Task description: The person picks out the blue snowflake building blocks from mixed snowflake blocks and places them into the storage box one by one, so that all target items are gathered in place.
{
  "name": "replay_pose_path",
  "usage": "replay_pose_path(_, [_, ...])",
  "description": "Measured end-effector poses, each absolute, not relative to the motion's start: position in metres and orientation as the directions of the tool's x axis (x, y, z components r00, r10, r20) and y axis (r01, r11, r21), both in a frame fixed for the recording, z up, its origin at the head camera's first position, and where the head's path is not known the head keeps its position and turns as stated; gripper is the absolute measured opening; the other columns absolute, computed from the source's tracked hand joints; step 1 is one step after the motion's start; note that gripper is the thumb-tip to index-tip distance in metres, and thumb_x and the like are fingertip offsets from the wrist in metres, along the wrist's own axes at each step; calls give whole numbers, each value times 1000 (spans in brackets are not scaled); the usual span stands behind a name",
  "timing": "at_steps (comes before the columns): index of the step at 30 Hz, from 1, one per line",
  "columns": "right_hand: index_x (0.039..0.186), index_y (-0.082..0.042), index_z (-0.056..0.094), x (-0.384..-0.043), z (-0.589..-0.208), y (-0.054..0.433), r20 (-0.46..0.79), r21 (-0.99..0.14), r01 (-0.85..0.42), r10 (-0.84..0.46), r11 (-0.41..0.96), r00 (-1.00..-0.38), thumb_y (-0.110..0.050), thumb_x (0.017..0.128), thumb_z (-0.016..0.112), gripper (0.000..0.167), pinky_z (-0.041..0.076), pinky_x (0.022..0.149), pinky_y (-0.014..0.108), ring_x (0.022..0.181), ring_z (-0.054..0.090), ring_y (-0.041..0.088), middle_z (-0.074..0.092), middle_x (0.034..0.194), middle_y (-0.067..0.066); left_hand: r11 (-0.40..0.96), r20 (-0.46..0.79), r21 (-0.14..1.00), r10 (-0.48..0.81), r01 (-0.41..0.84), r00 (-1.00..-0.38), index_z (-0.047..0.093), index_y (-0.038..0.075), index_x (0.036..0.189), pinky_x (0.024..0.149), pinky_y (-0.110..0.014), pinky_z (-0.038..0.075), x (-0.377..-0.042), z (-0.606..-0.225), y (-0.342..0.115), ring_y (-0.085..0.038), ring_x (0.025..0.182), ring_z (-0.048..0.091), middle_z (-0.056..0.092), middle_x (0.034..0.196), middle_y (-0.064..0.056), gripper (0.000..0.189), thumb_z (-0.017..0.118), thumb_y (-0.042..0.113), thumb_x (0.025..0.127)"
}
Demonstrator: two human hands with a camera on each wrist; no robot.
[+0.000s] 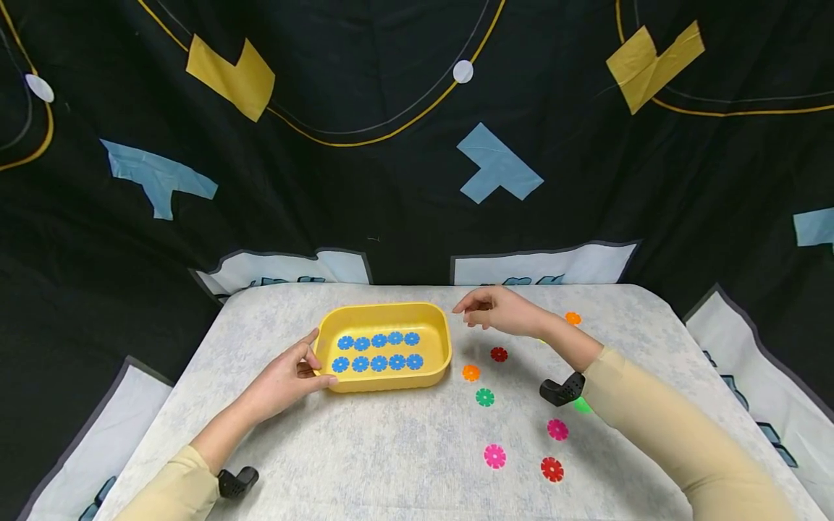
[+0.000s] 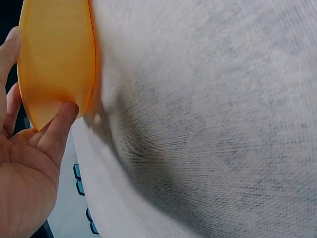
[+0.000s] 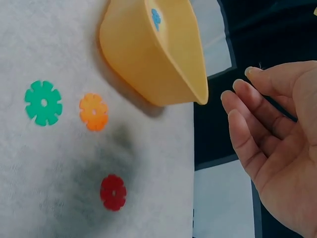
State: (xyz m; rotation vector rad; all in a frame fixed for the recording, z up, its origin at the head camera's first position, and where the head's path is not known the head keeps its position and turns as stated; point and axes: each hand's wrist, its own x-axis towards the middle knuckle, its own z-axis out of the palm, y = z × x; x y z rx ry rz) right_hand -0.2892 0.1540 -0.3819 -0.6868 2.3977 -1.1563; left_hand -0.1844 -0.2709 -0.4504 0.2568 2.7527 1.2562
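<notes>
A yellow plastic tray stands on the table, with blue snowflake-shaped discs laid inside it in two rows. My left hand holds the tray's left end. In the left wrist view the thumb presses against the tray wall, and the other fingers reach round its far side, partly hidden. Just right of the tray, my right hand hovers above the table with loosely bent fingers. Nothing shows between its fingers in the right wrist view. Below it lies a red disc.
Right of the tray, loose discs lie scattered: orange, green, pink and red among them. Another orange disc and a bright green disc sit partly behind the right arm. A black curtain hangs behind the table.
</notes>
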Motion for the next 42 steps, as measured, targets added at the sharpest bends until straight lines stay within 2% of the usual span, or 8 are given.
replay_pose_path(5, [119, -19, 72, -281, -383, 161, -94, -763, -305, -564, 570, -820, -18, 101, 66, 19, 56, 82, 34, 97, 63, 22, 70, 110, -1, 627, -24, 772, 196, 107, -980, 53, 6, 98, 88, -29, 56, -184, -451, -273, -27, 110, 65, 20, 168, -16, 49, 85, 39, 85])
replay_pose_path(12, [119, -20, 73, -265, -392, 173, 12, -659, -418, -547, 626, -837, -17, 100, 67, 20, 56, 83, 33, 98, 61, 16, 68, 109, -7, 632, -23, 767, 194, 107, -981, 52, 8, 97, 87, -28, 55, -183, -453, -273, -22, 106, 65, 20, 168, -16, 47, 85, 39, 85])
replay_pose_path(18, [117, -22, 74, -251, -400, 188, 63, -601, -436, -504, 670, -861, -19, 99, 68, 19, 55, 83, 34, 98, 60, 15, 66, 108, -8, 624, -23, 774, 199, 109, -980, 51, 8, 97, 85, -27, 56, -184, -453, -272, -23, 106, 66, 19, 169, -16, 46, 85, 38, 86])
replay_pose_path(25, [116, -19, 75, -237, -412, 206, 146, -511, -467, -463, 722, -875, -15, 97, 70, 20, 57, 91, 46, 113, 60, 26, 66, 119, -1, 616, -4, 776, 215, 133, -977, 50, 8, 97, 90, -30, 56, -185, -454, -270, -28, 111, 66, 18, 168, -18, 46, 84, 38, 86])
replay_pose_path(28, [115, -19, 76, -231, -418, 216, 174, -469, -474, -449, 745, -877, -14, 96, 71, 21, 56, 93, 47, 117, 58, 26, 65, 122, 0, 625, 13, 766, 218, 150, -976, 50, 8, 98, 92, -31, 55, -184, -456, -269, -27, 110, 65, 18, 168, -19, 48, 84, 40, 86])
replay_pose_path(35, [116, -15, 75, -215, -436, 240, 230, -381, -494, -437, 782, -870, -11, 95, 72, 22, 50, 96, 53, 117, 58, 31, 65, 123, 5, 653, 27, 739, 217, 166, -976, 49, 13, 98, 93, -32, 56, -181, -459, -268, -25, 114, 63, 17, 168, -18, 49, 81, 49, 87])
replay_pose_path(42, [117, -10, 75, -203, -450, 256, 265, -324, -491, -421, 808, -867, -9, 94, 73, 23, 46, 99, 57, 117, 57, 34, 66, 123, 9, 684, 18, 712, 209, 159, -978, 50, 14, 101, 97, -39, 55, -177, -456, -270, -28, 120, 62, 18, 168, -17, 51, 77, 54, 88])
